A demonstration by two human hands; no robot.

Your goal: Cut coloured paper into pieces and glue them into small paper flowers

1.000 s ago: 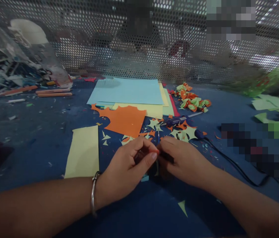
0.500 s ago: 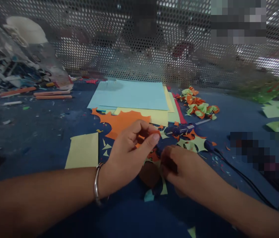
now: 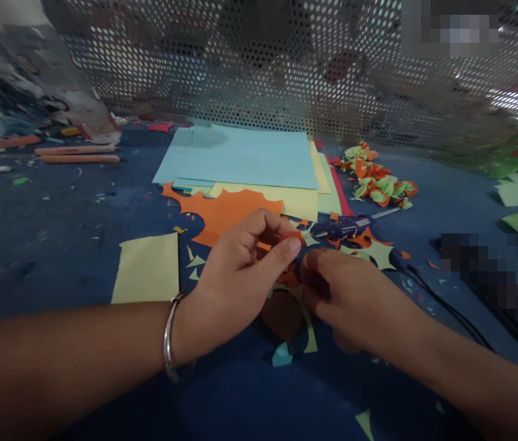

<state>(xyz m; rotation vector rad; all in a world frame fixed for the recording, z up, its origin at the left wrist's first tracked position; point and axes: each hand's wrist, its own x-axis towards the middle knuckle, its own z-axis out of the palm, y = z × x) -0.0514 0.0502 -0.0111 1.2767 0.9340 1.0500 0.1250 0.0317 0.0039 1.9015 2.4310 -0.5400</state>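
My left hand [image 3: 240,275], a silver bangle on its wrist, pinches a small piece of orange paper [image 3: 293,234] between thumb and forefinger. Close beside it, my right hand [image 3: 360,300] has its fingers curled together; whatever they hold is hidden. Below and between both hands lies a brown rounded piece [image 3: 282,313] on the blue table. A large orange sheet [image 3: 222,214] with scalloped cut edges spreads behind my left hand. Beyond my right hand rests a dark blue glue gun [image 3: 344,227] with a pale stick in its back, among green and orange offcuts.
Light blue sheets [image 3: 240,156] top a stack of coloured paper at the back. Folded orange and green paper pieces [image 3: 378,177] are heaped to its right. A pale yellow sheet [image 3: 148,269] lies left, orange sticks [image 3: 79,158] farther back. Perforated metal [image 3: 171,73] borders the table.
The view has tipped down a little, so the table items sit higher in the picture. Both hands stay close together, the orange piece still in my left fingers.
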